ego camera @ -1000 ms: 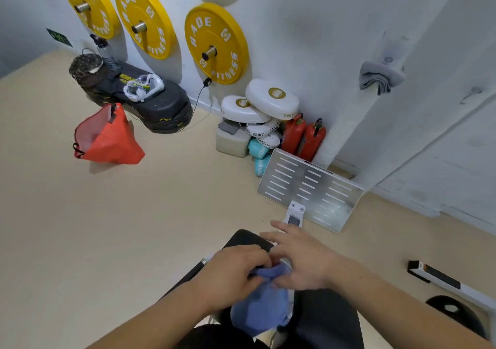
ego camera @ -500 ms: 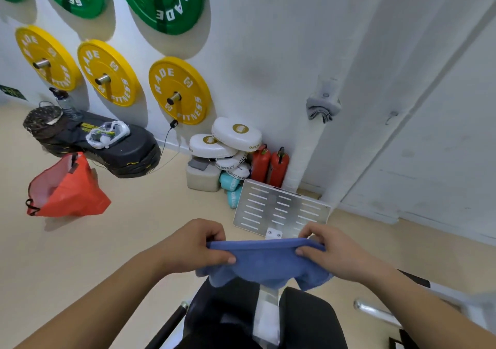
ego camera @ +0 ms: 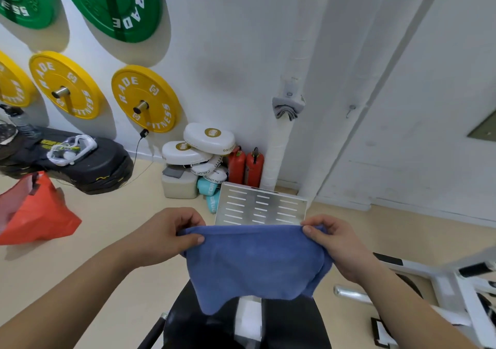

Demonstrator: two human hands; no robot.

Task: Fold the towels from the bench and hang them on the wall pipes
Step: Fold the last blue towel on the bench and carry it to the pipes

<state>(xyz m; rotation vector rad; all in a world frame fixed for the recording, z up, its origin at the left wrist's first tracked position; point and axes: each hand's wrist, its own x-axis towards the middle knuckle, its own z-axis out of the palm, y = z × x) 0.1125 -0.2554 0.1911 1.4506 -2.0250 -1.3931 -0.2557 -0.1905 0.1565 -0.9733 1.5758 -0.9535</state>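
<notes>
Towel (ego camera: 255, 265) hangs below my fingertips, top edge stretched sideways between them above the bench (ego camera: 290, 321); my left hand (ego camera: 166, 237) and right hand (ego camera: 335, 244) each pinch a corner, equally near, wall pipe (ego camera: 290, 61) well beyond.

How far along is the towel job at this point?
Done: a folded grey towel hangs on the wall pipe. In hand: left hand and right hand pinch the blue towel by its top corners, spreading it above the bench. Left: folding it and hanging it; other towels, if any, are out of view.
</notes>
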